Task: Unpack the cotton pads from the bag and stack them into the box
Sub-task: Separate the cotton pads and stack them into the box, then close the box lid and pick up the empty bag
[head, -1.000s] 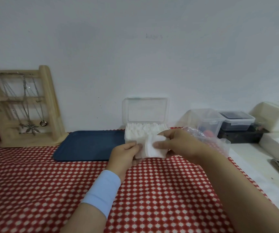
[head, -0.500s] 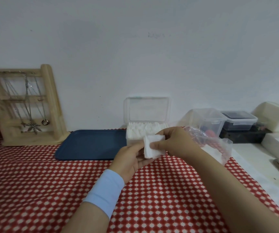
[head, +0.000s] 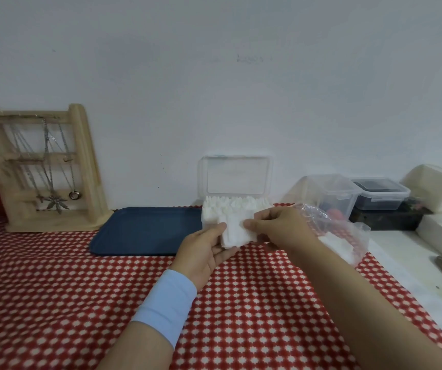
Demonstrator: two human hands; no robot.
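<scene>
Tablecloth (head: 54,303) red-white checked | navy tray (head: 145,231) beside box (head: 237,177) | white wall (head: 214,89)

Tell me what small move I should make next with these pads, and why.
Probably lift the stack of cotton pads up and forward over the box. The left hand and right hand both hold it just in front of the box, whose lid stands open, with a row of pads already inside.

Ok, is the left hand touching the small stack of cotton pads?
Touching. The head view shows the left hand gripping the cotton pads, thumb on their left edge.
</scene>
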